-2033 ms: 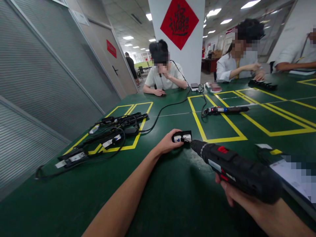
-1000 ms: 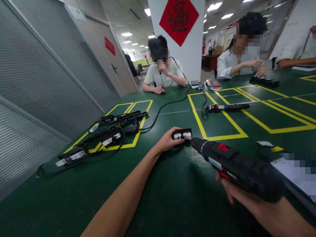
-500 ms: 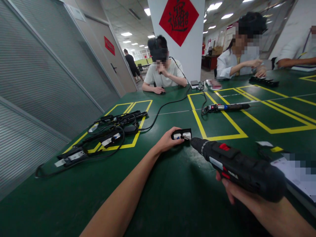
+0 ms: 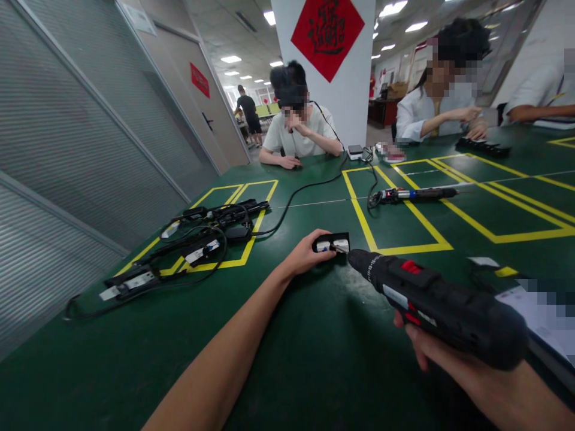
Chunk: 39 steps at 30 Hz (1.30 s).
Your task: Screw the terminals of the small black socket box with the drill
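Observation:
My left hand (image 4: 306,256) is closed on the left end of a small black housing (image 4: 342,237) with white blocks inside, held on the green table. In my right hand (image 4: 442,347) is a black cordless drill (image 4: 431,296) with red switches, its grip partly hidden by the drill body. The drill points left, and its thin bit reaches the white blocks in the housing. Whether the tip sits in a screw is too small to tell.
Black cabled strips (image 4: 197,245) lie at left inside yellow tape. A pen-shaped electric screwdriver (image 4: 417,194) lies beyond the drill. Papers (image 4: 539,311) are at right. Across the table (image 4: 278,335) sit a person in a light shirt (image 4: 321,123) and another person (image 4: 406,117) handling a black strip.
My hands, the housing and the drill hold nearly the same pose. The view shifts slightly. In the background, a walking person has moved a little to the right.

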Motion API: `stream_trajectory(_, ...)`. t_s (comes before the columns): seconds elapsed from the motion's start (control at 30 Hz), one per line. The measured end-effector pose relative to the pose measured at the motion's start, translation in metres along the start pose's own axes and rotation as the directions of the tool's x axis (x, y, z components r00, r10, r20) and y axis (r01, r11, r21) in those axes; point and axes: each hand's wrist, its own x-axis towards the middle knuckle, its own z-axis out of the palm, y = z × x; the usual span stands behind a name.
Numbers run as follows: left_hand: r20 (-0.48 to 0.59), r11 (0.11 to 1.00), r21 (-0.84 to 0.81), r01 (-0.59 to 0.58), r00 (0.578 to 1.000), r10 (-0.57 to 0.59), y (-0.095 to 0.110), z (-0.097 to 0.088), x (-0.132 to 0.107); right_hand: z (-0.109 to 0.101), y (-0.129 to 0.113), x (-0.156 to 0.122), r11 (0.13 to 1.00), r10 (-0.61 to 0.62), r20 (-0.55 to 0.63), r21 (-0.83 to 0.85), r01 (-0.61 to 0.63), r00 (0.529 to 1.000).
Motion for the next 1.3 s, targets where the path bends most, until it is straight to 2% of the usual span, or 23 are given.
stream_trajectory(0.27, -0.005, 1.0, -0.004, 0.01, 1.0, -0.01, -0.003, 0.001, 0.001, 0.0, 0.012, 0.0, 0.997, 0.058, 0.05, 0.057, -0.06, 0.997)
stream_trajectory(0.47, 0.005, 1.0, -0.002, 0.004, 1.0, -0.004, -0.002, 0.0, 0.001, -0.009, 0.028, 0.009, 0.995, 0.096, 0.221, -0.053, -0.087, 0.97)
stream_trajectory(0.7, -0.013, 0.999, 0.038, 0.011, 1.0, -0.011, -0.002, -0.001, 0.0, -0.003, 0.016, 0.002, 0.999, 0.033, 0.076, 0.039, -0.036, 0.997)
stream_trajectory(0.97, -0.019, 0.999, 0.042, -0.017, 1.0, 0.018, -0.005, 0.0, 0.001, -0.001, 0.005, 0.002, 0.999, -0.004, 0.045, 0.046, 0.002, 0.999)
stream_trajectory(1.3, -0.03, 0.999, 0.05, -0.004, 1.0, 0.006, -0.002, 0.0, 0.001, -0.002, 0.0, 0.001, 0.998, -0.011, 0.068, -0.069, 0.016, 0.998)
